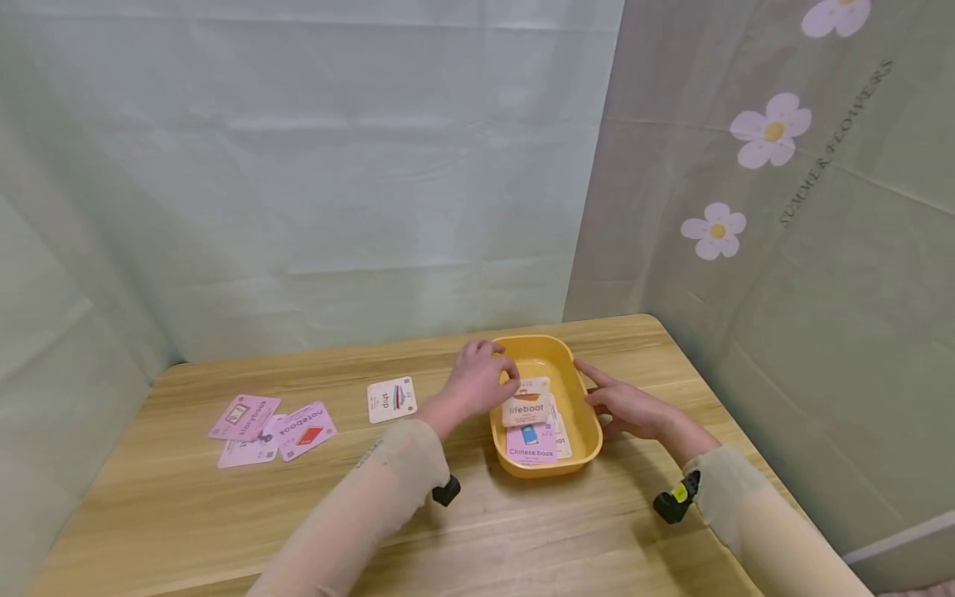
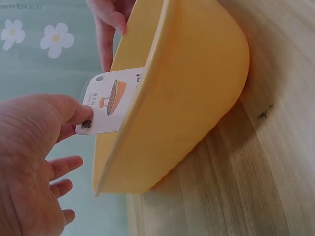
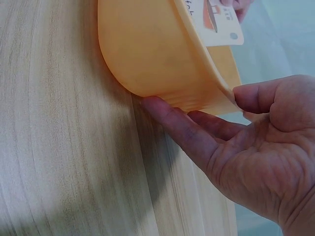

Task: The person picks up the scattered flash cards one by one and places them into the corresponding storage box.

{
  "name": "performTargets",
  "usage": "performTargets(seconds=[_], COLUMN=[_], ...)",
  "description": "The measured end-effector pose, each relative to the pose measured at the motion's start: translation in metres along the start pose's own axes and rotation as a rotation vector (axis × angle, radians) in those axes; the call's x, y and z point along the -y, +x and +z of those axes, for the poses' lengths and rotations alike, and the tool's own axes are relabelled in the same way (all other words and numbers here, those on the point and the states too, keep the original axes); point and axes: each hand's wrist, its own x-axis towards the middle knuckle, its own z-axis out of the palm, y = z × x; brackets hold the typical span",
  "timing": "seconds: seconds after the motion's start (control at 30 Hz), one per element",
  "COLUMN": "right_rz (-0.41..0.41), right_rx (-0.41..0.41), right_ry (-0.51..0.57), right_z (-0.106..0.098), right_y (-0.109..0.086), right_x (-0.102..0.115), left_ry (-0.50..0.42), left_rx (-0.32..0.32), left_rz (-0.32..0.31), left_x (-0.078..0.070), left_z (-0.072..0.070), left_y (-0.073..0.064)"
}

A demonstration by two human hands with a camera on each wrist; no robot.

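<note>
Card (image 1: 526,410): white, rounded-corner "lifeboat" one, yep, pinched in the fingers of your left hand (image 1: 481,381)
Tray (image 1: 543,350): deep yellow plastic, fingers of your right hand (image 1: 630,406) gripping its edge

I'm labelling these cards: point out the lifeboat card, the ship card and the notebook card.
Lifeboat card (image 1: 526,401): head view, middle of face.
Ship card (image 1: 391,400): head view, middle of face.
Notebook card (image 1: 307,431): head view, middle of face.

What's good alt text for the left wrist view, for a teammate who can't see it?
The left hand pinches a boat card near one corner, its other end hidden behind the near wall of a yellow bin. The right hand is at the bin's far side; a wooden table and flowered backdrop also show.
</note>
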Motion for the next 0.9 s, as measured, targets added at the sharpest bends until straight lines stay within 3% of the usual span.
performTargets(seconds=[0.9], right_rz=[0.021], right_rx=[-0.033], right_ry=[-0.014], right_z=[0.0007], right_y=[0.0016], right_x=[-0.0003], left_ry=[0.014], left_rx=[0.031], left_rz=[-0.004], left_x=[-0.0016], left_z=[0.006], left_y=[0.0045])
